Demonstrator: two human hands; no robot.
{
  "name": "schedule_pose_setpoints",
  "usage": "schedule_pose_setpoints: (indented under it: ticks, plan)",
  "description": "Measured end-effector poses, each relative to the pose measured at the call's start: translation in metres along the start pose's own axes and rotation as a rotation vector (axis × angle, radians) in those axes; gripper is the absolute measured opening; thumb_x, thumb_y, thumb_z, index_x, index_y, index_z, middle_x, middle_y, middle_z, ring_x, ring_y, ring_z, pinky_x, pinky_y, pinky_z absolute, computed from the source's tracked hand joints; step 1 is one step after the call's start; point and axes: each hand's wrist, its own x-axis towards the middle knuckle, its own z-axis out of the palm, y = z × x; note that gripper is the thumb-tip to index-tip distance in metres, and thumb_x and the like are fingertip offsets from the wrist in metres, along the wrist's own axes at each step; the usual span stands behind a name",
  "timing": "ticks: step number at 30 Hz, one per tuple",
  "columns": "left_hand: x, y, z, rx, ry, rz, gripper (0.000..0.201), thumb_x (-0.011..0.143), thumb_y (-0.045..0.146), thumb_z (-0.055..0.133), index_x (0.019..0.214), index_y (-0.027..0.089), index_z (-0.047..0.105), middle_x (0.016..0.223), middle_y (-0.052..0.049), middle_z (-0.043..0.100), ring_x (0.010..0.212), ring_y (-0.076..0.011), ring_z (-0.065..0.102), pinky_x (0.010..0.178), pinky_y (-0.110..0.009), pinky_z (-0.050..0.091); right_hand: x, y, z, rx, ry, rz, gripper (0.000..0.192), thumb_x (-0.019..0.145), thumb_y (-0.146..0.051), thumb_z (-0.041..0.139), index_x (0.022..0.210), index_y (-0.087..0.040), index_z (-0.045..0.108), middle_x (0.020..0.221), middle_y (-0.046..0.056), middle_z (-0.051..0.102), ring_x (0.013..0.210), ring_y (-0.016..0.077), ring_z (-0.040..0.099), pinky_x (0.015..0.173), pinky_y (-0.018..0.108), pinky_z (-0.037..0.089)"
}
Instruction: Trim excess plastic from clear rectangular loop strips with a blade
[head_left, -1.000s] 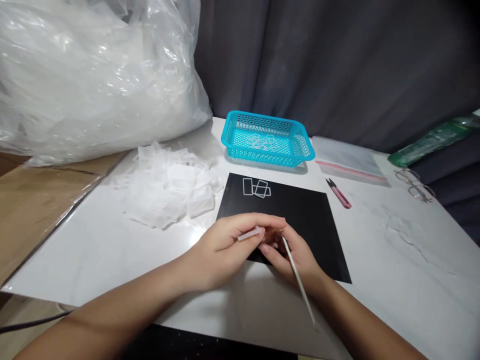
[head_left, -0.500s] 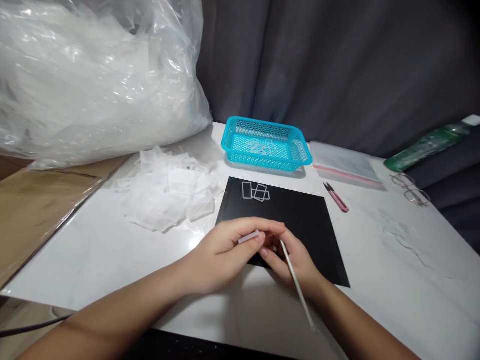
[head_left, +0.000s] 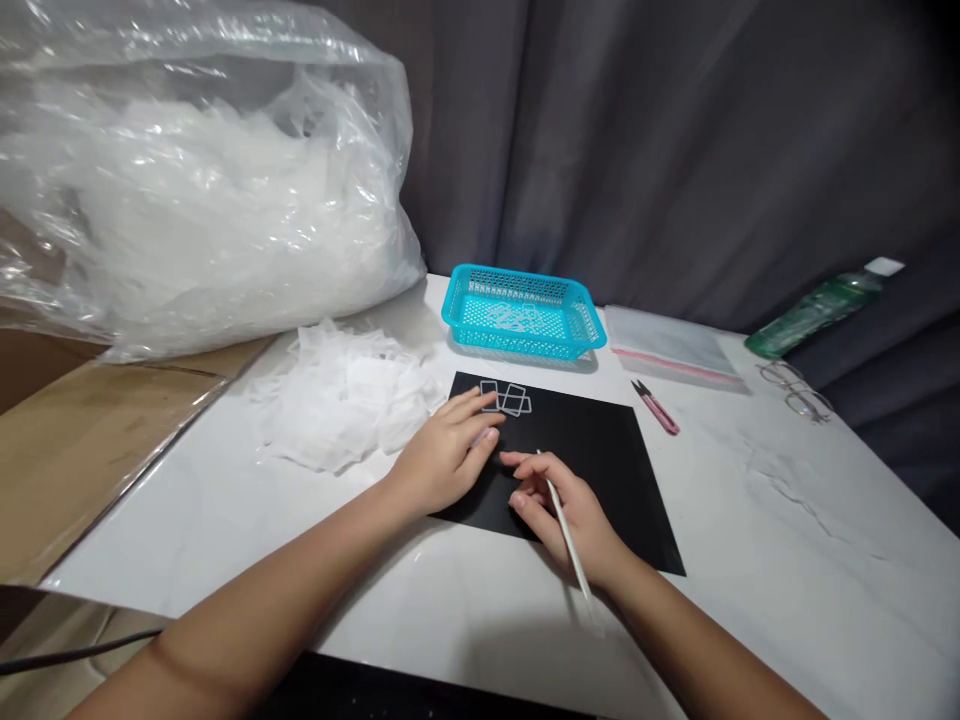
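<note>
My left hand (head_left: pixel 450 452) rests over the left side of a black mat (head_left: pixel 592 470), its fingers stretched out and apart. A pale sliver (head_left: pixel 484 436) shows between its thumb and forefinger; I cannot tell whether it is gripped. Close to those fingertips lie several small white rectangular frames (head_left: pixel 514 400), partly overlapping. Over the mat's front part, my right hand (head_left: pixel 566 510) is curled round a thin white stick (head_left: pixel 568 545), which slants down toward me. The stick's upper tip stands by the bent forefinger.
Behind the mat stands a blue basket (head_left: pixel 525 345) with small white pieces inside. Thin white sheets (head_left: pixel 345 400) are heaped to the left, before a large plastic bag (head_left: pixel 210 200). Pink thread snips (head_left: pixel 656 408), a clear pouch (head_left: pixel 675 350), glasses (head_left: pixel 799 390) and a green bottle (head_left: pixel 821 310) lie right.
My hands have come apart. The left has moved left and forward, its fingers straightening over the mat beside the frames. My right hand still holds the stick. The view has shifted slightly.
</note>
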Motion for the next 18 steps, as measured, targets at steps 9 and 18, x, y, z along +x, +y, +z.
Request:
schedule_pose_setpoints:
  ticks: [9,18]
  plan:
    - [0.051,-0.033,0.045,0.575,-0.156,-0.158,0.07,0.087,0.047,0.06,0.144,0.013,0.039,0.152,-0.022,0.031,0.142,-0.0408,0.023,0.116,-0.055,0.019,0.009,0.011,-0.003,0.136,0.283,-0.057,0.007,0.091,-0.029,0.053,0.091,-0.022,0.052,0.088,0.002,0.062,0.06,0.01,0.055,0.057,0.024,0.046]
    - [0.097,-0.03,0.062,0.749,-0.176,-0.135,0.032,0.094,0.033,0.057,0.121,0.015,0.056,0.121,-0.01,0.058,0.102,-0.0217,0.061,0.086,-0.042,0.054,0.015,0.01,-0.006,0.116,0.322,-0.096,0.009,0.09,-0.031,0.052,0.089,-0.022,0.05,0.079,0.0,0.059,0.057,0.0102,0.051,0.056,0.023,0.046]
